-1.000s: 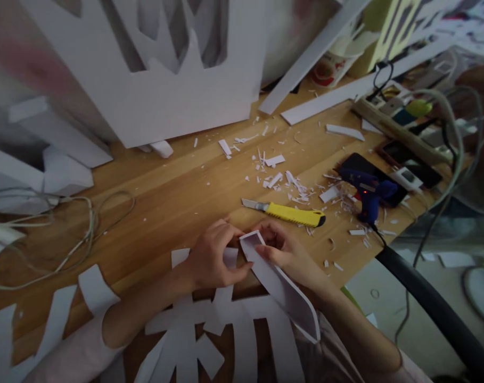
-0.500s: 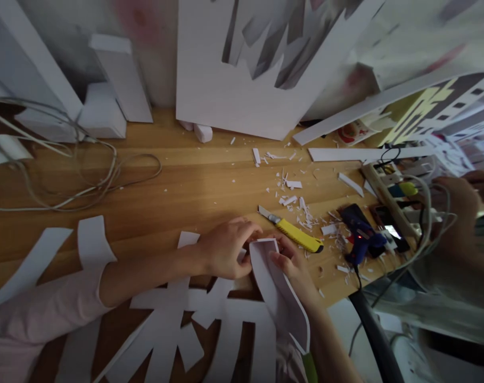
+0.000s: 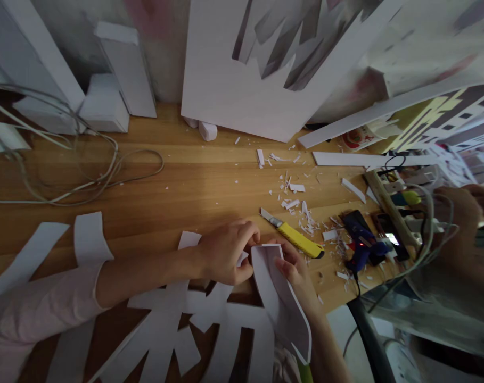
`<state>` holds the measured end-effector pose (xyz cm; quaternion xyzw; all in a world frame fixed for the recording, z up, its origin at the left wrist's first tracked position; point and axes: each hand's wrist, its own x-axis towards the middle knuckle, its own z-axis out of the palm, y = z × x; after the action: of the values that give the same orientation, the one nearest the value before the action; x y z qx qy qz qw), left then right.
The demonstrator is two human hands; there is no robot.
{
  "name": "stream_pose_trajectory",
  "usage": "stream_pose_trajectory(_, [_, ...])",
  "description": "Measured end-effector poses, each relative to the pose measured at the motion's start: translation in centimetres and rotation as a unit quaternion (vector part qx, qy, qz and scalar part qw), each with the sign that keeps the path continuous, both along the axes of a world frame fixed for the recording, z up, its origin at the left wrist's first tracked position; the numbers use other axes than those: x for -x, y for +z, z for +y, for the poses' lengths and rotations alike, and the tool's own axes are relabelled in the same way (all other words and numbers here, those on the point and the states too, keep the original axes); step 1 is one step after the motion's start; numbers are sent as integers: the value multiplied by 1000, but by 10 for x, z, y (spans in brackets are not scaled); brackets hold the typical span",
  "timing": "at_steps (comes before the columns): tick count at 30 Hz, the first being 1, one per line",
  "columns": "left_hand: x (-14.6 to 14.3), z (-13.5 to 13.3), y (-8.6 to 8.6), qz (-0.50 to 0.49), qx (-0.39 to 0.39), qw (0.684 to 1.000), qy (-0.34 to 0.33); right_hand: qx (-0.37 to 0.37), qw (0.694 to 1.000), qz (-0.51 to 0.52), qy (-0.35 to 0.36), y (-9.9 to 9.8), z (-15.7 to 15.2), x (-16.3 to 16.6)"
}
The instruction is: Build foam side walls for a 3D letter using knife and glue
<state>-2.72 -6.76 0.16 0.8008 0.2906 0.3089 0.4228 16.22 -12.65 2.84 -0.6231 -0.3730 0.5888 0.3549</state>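
Observation:
My left hand (image 3: 226,252) and my right hand (image 3: 293,268) meet at the near edge of a wooden table (image 3: 186,181). Both pinch the top end of a long white foam-board strip (image 3: 279,298) that is bent into a shallow channel and runs down toward me. The left fingers are curled on its left edge, the right fingers on its right edge. Under my arms lie white cut-out foam characters (image 3: 210,324). A yellow utility knife (image 3: 293,239) with its blade out lies just right of my hands.
A blue glue gun (image 3: 363,250) lies on a dark phone, among white scraps (image 3: 295,197). A power strip (image 3: 389,207) with cables and another person's hand (image 3: 461,213) are at right. Big white cut boards (image 3: 257,69) lean at the back; loose cable (image 3: 85,175) at left.
The view swung left and then steadied. My hands stayed together on the strip's top end, with the fingers shifting slightly along its edges. Another person's hand came into view at right.

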Motion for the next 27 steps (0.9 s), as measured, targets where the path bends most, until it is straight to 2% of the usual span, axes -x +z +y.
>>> stream_pose_trajectory(17, [-2,-4,0,46,-26,998,24,-24,1000,-1,5,3,6,3])
stream_pose_trajectory(23, [-3,-6,2,65,-29,997,43,-39,999,21,2,-4,4,3])
stream_pose_trajectory(27, [-4,-6,0,86,-10,995,41,-49,999,-5,-3,-7,5,4])
